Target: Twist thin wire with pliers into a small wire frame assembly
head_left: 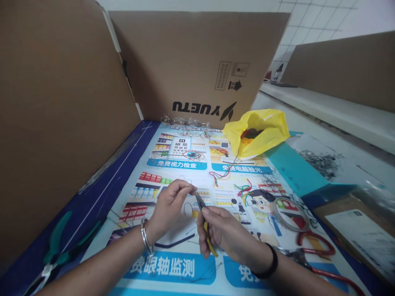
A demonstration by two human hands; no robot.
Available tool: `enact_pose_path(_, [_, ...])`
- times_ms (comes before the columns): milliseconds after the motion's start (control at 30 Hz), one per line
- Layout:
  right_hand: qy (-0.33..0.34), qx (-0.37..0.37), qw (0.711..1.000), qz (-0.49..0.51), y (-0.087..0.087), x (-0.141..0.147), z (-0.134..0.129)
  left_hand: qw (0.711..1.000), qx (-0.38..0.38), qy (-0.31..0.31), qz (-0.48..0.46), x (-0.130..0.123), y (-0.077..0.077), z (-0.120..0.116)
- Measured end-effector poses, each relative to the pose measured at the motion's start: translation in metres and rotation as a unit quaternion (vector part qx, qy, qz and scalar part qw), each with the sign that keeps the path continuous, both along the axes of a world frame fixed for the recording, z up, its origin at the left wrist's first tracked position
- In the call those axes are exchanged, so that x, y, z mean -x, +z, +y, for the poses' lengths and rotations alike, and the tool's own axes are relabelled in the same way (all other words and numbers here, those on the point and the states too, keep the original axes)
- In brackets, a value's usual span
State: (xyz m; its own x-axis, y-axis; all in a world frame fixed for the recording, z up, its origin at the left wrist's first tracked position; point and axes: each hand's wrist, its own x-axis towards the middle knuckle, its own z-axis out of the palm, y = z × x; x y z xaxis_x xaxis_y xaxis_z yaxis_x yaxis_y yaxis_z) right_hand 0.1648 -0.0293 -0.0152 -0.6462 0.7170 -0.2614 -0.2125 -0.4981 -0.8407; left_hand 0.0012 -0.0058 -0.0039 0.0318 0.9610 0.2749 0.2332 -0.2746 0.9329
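My right hand (220,228) is wrapped round needle-nose pliers (200,201) with yellow handles, their slim jaws pointing up and to the left. Thumb and forefinger of my left hand (173,201) pinch together at the tip of those jaws. A thin wire (187,209) curls in a faint loop beside the left fingers; its end between fingers and jaws is too small to make out clearly. Both hands hover over a printed poster sheet (173,269). Red and green cords (220,176) lie beyond the hands, with more coloured cord pieces (245,190) to their right.
Cardboard panels (173,61) wall the back and left. A yellow bag (256,144) stands at back right. Green-handled pliers (55,250) lie left, red-handled cutters (314,250) right, near a clear round spool (291,213). Tangled wire pieces (188,123) line the back; dark bits (321,162) sit right.
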Motion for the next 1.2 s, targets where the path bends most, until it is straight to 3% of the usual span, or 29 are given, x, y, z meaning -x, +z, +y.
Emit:
enact_pose_path(433, [0.021,0.037,0.997,0.065,-0.0015,-0.0029,0.0008,1.000,-0.003,-0.016,-0.008,0.0005,-0.0003,-0.0002])
enact_pose_path(1200, [0.013,0.041,0.999,0.030,-0.0019,-0.0025,0.0011,1.000,-0.006,-0.022,0.004,0.0013,-0.0032,0.0010])
